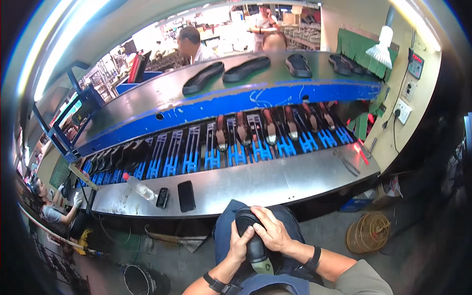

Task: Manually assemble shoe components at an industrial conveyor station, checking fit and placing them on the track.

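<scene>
Metal workshop counter (241,183) stretches beyond the black-soled shoe (256,250).

I see the left hand (238,245) and right hand (273,232) wrapped around a black-soled shoe (256,250) over the lap. Ahead, I can make out a clear bottle (140,187), a black phone (186,195) and pliers (347,163) on the metal surface (265,184). Beyond it stand blue racks (195,160), and black soles (247,69) lie on the higher ledge (147,101).

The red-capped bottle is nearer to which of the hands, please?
Left: the left hand holds the shoe, rightward of the bottle; the right hand is farther right, also on it.
</scene>
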A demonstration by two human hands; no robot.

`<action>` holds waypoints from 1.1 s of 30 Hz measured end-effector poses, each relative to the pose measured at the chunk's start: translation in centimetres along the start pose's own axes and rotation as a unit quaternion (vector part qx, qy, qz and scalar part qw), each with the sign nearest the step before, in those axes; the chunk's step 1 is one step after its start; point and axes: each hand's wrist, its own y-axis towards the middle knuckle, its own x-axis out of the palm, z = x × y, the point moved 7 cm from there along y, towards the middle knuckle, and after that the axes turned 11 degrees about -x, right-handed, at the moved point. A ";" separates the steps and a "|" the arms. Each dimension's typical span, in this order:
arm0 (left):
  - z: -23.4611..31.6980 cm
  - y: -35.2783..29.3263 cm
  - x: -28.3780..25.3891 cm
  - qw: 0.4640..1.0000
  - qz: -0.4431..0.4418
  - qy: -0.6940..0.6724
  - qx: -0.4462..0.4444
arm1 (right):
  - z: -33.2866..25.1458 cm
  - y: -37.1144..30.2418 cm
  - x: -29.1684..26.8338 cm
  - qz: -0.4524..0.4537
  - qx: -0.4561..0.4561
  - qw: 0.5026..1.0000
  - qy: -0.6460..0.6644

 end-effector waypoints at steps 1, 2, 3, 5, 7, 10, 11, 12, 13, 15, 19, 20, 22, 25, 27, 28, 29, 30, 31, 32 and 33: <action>-0.8 0.2 -0.7 0.999 0.025 -0.025 -0.016 | 0.5 -1.2 0.1 0.001 0.009 1.000 0.002; -1.4 0.5 -1.5 0.997 0.050 -0.049 -0.032 | 0.8 -2.4 0.3 -0.046 0.012 0.999 0.003; -1.1 1.4 -2.2 0.994 -0.005 -0.105 -0.023 | 1.0 -3.5 0.0 -0.094 0.010 0.996 0.002; -2.2 1.7 -2.0 0.952 0.006 -0.267 -0.150 | 1.4 -6.8 -2.7 -0.128 0.048 0.990 0.023; -3.4 0.1 -0.5 0.946 0.038 -0.235 -0.220 | -0.7 -7.7 -7.5 -0.058 0.003 0.998 -0.026; -6.0 -3.2 -1.2 0.956 -0.044 0.222 -0.186 | -1.7 -5.9 -13.1 0.131 0.017 0.990 -0.050; -5.7 -3.3 -0.2 0.816 -0.099 0.568 0.037 | 0.3 -6.0 -13.2 0.120 0.071 0.989 -0.055; -3.6 -2.1 1.5 0.787 -0.160 0.578 0.144 | 3.3 -6.4 -13.0 0.112 0.126 0.984 -0.062; -3.6 -1.2 2.6 0.790 -0.216 0.546 0.177 | 6.7 -7.7 -11.1 0.153 0.180 0.972 0.003; -5.9 1.0 3.8 0.825 -0.256 0.460 0.208 | 9.5 -8.2 -9.5 0.180 0.199 0.963 0.015; -6.1 3.9 3.9 0.867 -0.192 0.418 0.192 | 11.9 -5.0 -9.3 0.196 0.180 0.964 0.025; -6.2 4.5 3.4 0.880 -0.172 0.411 0.165 | 12.3 -3.8 -9.2 0.204 0.161 0.965 0.021; -6.8 6.3 1.4 0.936 -0.132 0.323 0.045 | 16.0 -1.0 -7.5 0.173 0.236 0.952 0.089; -5.4 11.9 -2.5 0.991 -0.035 0.103 -0.077 | 22.5 6.9 -2.8 0.097 0.260 0.926 0.257; -5.8 17.1 -9.1 0.980 0.104 -0.056 -0.162 | 25.9 13.2 2.0 0.026 0.341 0.867 0.363; -4.9 21.5 -11.8 0.976 0.124 -0.114 -0.137 | 29.1 16.5 2.6 -0.028 0.309 0.900 0.307; -1.8 24.9 -13.1 0.969 0.112 -0.154 -0.156 | 32.2 19.6 3.6 -0.077 0.319 0.927 0.184; 1.2 28.9 -15.8 0.972 0.132 -0.130 -0.144 | 34.5 22.9 4.4 -0.077 0.273 0.957 0.055; 4.5 32.5 -18.7 0.979 0.155 -0.095 -0.091 | 36.0 25.7 5.4 -0.075 0.221 0.970 -0.074; 8.9 34.8 -19.7 0.976 0.202 -0.037 -0.078 | 36.7 28.4 6.5 -0.046 0.150 0.966 -0.206; 10.7 38.6 -24.2 0.966 0.247 0.064 -0.034 | 35.9 31.2 8.4 -0.008 0.095 0.968 -0.233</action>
